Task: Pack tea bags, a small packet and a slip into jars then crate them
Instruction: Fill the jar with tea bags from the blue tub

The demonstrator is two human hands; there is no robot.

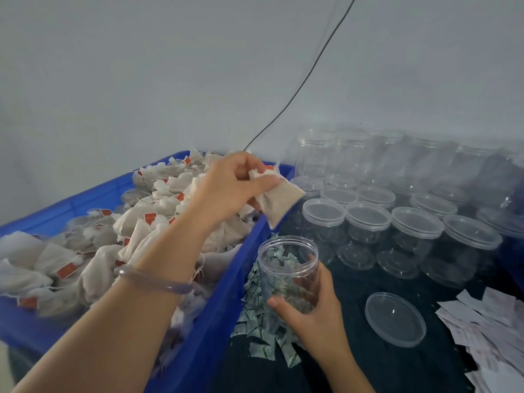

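My left hand (235,185) pinches a white cloth tea bag (279,201) by its top, and the bag hangs over the blue crate's right wall, above the jar. My right hand (314,302) grips an open clear plastic jar (289,268) from below, held upright; I cannot tell if anything lies inside it. The blue crate (226,282) on the left is heaped with many tea bags (113,236) bearing red tags. Small green-printed packets (261,327) lie in a pile beside the crate. White paper slips (487,321) lie at the right edge.
A loose clear lid (395,319) lies on the dark table cover right of my right hand. Several lidded clear jars (397,199) stand in rows and stacks behind it. A thin black cable (312,63) hangs down the grey wall.
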